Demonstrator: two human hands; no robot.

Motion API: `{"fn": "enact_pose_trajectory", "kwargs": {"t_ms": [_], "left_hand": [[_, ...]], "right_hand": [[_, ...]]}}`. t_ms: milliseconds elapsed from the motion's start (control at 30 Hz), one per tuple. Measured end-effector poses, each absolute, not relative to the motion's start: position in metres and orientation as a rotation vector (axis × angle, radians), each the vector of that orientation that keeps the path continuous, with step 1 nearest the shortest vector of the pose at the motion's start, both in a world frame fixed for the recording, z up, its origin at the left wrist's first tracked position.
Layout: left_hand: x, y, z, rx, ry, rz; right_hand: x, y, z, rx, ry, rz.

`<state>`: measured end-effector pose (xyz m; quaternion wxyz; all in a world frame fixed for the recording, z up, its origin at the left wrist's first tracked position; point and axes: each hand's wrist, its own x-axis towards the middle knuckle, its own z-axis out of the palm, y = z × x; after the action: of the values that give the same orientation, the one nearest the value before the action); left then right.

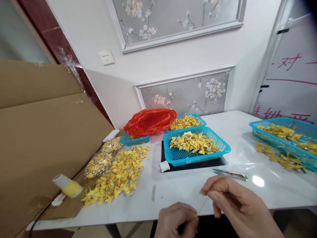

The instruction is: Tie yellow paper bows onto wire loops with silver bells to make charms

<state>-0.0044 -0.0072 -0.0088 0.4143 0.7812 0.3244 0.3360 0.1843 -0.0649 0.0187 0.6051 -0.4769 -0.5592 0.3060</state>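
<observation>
My left hand [177,219] is closed in a pinch at the table's front edge. To its right, my right hand [237,205] also pinches, thumb against forefinger. A thin, pale thread [203,205] runs faintly between the two sets of fingertips; its ends are hidden. Just beyond my right hand lie small metal thread snips [231,174]. A blue basket [224,149] in front of me holds a heap of yellow ribbon flowers [193,142] with silvery beads. More yellow flowers [119,172] are spread on the table to the left.
A red plastic bag [150,121] sits on a blue basket [135,141] at the back. Another flower-filled basket [257,129] stands at right. Cardboard [44,132] rises at left, near a yellow-and-white thread cone [67,185]. A black flat item [208,164] lies under the middle basket.
</observation>
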Motion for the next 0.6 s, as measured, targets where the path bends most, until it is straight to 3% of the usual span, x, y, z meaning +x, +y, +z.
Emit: {"fn": "enact_pose_trajectory", "kwargs": {"t_ms": [300,600], "left_hand": [[-0.009,-0.010,-0.004,1.522,0.956,1.001],[-0.009,-0.013,0.006,1.146,0.792,0.999]], "right_hand": [[0.173,-0.061,0.009,-0.716,-0.949,1.315],[0.158,-0.064,0.017,-1.052,-0.857,1.286]]}}
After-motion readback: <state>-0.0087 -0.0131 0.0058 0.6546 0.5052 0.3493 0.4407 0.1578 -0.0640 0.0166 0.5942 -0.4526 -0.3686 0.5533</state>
